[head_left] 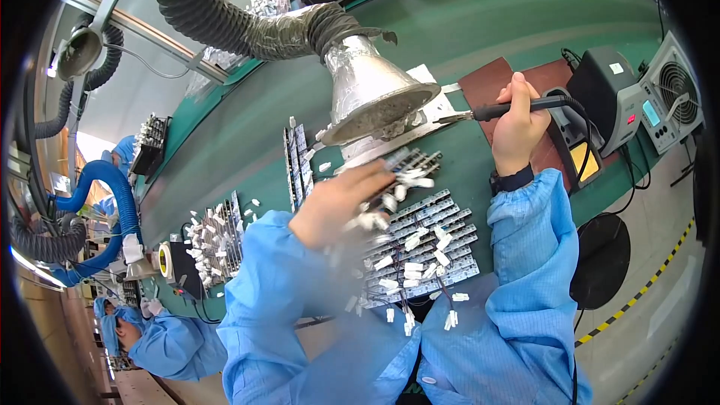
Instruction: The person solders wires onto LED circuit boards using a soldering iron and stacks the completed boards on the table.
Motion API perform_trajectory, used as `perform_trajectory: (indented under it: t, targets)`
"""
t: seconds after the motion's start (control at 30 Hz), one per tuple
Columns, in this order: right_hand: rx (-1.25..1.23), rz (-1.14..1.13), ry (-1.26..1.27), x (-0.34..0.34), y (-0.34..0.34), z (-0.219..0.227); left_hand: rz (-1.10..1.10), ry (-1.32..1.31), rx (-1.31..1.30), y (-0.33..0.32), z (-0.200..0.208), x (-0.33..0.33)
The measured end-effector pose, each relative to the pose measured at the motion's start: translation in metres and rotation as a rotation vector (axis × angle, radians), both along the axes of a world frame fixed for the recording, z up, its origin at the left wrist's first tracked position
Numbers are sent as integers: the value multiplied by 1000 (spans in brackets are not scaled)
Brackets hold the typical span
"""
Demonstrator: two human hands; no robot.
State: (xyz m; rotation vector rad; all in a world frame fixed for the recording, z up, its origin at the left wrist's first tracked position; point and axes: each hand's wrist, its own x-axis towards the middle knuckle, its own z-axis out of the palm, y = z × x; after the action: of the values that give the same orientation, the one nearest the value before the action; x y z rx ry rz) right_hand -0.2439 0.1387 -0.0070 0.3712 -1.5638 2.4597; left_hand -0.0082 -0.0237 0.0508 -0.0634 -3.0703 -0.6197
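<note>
My right hand (pixel 519 124) is closed around the black handle of a soldering iron (pixel 495 111), whose metal tip points left. The tip is beside a white fixture (pixel 442 111) under a silvery fume extraction hood (pixel 371 97). Partly smeared by motion, my left hand (pixel 341 202) grips a small bunch of narrow circuit board strips (pixel 412 161) with white connectors. Its fingertips lie over the strips, and the thumb is hidden. Just below, nearer to me, more circuit board strips (pixel 450 236) lie side by side in rows, with white connectors on short wires.
Right of the iron stand (pixel 585 157) is a black soldering station (pixel 606 82). Brown mats (pixel 487 90) cover part of the green bench (pixel 480 22). More strips with connectors (pixel 217 244) lie at left. A co-worker in blue (pixel 176 341) sits at lower left.
</note>
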Motion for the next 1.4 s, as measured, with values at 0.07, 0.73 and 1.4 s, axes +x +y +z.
perform_trajectory:
  t: [0.07,0.73,1.4]
  targets:
    - [4,-14,-7,0,-1,0,-92,-121,180,-3,-6,0]
    - [-89,103,424,37,-13,37,447,55,330,-31,-24,49]
    - [231,555,819,112,-38,29,377,412,115,-13,-48,49]
